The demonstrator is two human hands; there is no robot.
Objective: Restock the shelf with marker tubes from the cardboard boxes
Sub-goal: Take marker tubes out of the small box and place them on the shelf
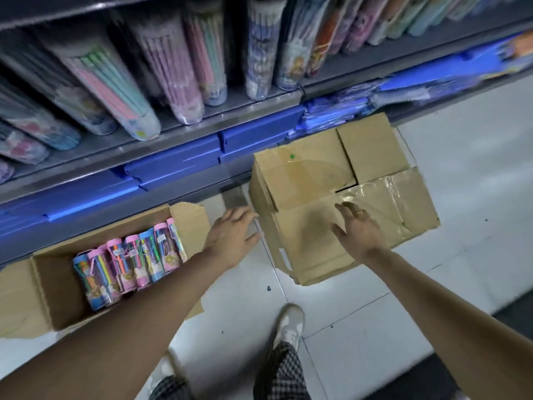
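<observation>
An open cardboard box (49, 287) on the floor at the left holds several pink and blue marker tubes (129, 264) lying side by side. To the right stands a closed, taped cardboard box (314, 168). My left hand (233, 229) hovers with spread fingers beside that box's left edge, holding nothing. Over the box's near flap, my right hand (357, 226) is spread flat, with a ring on one finger. The shelf (178, 131) above carries several long tubes of pencils and markers (115, 90).
Blue flat packs (173, 166) fill the lower shelf level behind the boxes. My shoe (290, 321) and checked trouser legs stand on the white tiled floor (375, 327) below the closed box. A dark mat edges the floor at the lower right.
</observation>
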